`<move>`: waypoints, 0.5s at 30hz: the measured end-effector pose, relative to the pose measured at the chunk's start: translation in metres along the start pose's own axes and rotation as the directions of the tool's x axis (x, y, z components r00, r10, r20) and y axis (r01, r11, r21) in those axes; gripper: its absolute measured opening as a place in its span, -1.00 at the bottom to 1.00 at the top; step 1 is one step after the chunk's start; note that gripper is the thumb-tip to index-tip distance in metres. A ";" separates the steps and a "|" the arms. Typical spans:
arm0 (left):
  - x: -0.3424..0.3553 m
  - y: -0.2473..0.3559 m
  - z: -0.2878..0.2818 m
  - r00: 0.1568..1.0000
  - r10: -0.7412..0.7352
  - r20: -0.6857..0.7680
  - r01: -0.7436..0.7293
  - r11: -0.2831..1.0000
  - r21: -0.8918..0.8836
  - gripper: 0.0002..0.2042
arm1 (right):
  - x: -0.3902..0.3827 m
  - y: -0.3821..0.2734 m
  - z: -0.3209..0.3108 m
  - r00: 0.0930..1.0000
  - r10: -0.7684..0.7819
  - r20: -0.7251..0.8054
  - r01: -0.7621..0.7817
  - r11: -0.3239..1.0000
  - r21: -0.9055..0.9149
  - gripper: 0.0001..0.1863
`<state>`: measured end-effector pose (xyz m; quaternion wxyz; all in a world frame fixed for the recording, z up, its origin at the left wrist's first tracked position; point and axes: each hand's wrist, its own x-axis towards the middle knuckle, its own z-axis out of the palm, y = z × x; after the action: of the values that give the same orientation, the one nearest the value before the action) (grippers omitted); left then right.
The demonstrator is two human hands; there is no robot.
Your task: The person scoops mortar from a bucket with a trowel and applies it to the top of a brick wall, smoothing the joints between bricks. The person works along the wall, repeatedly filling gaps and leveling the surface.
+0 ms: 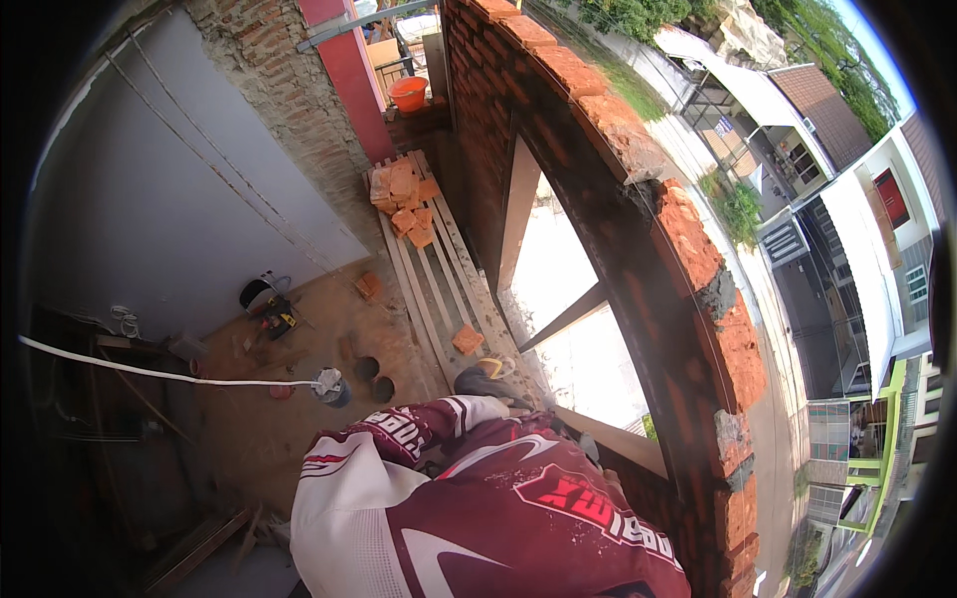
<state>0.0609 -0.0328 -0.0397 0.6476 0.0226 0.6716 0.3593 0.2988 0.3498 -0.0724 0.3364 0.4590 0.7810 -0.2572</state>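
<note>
My left arm (399, 434), in a maroon and white long sleeve, bends across the front of my body. Of my left hand (515, 406) only a small part shows past the cuff, by my leg; its fingers are hidden. The maroon jersey (538, 518) fills the lower middle and covers my right hand. Below me a foot in a sandal with a yellow strap (495, 367) rests on a slatted wooden platform (439, 269). One loose orange brick (468, 340) lies on the slats near the foot. A small grey thing (588, 446) beside my body cannot be made out.
A brick wall (688, 239) with an uneven top curves along my right, around a window frame (563, 319). Broken bricks (404, 199) are piled farther along the platform, with an orange bucket (407, 94) beyond. Down on the floor stand a bucket (332, 387) and a power tool (279, 317).
</note>
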 end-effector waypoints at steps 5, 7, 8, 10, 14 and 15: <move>-0.008 -0.009 0.001 0.999 -0.028 -0.029 0.027 0.999 -0.042 -0.33 | -0.024 -0.039 -0.024 1.000 -0.031 0.006 0.031 0.999 -0.041 -0.43; -0.013 -0.010 -0.007 0.995 -0.059 -0.086 0.058 0.998 -0.018 -0.33 | -0.035 -0.053 -0.032 0.994 -0.102 0.028 0.105 0.987 -0.119 -0.40; -0.016 -0.011 -0.013 0.987 -0.086 -0.134 0.087 0.996 -0.001 -0.33 | -0.038 -0.058 -0.033 0.994 -0.084 0.063 0.089 0.992 -0.092 -0.38; -0.021 -0.011 -0.025 0.954 -0.149 -0.261 0.163 0.986 0.034 -0.33 | -0.040 -0.059 -0.027 0.995 -0.079 0.063 0.085 0.992 -0.096 -0.38; -0.021 -0.006 -0.051 0.834 -0.265 -0.485 0.461 0.817 0.347 -0.40 | -0.020 -0.036 0.009 0.995 -0.047 0.090 0.055 0.995 -0.084 -0.38; -0.018 -0.005 -0.055 0.834 -0.222 -0.505 0.440 0.819 0.368 -0.41 | -0.012 -0.027 0.019 0.996 -0.014 0.089 0.021 0.996 -0.081 -0.38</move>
<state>0.0175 -0.0700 -0.0322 0.5072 -0.0234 0.8594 0.0600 0.2848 0.3178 -0.0729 0.3869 0.4262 0.7793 -0.2477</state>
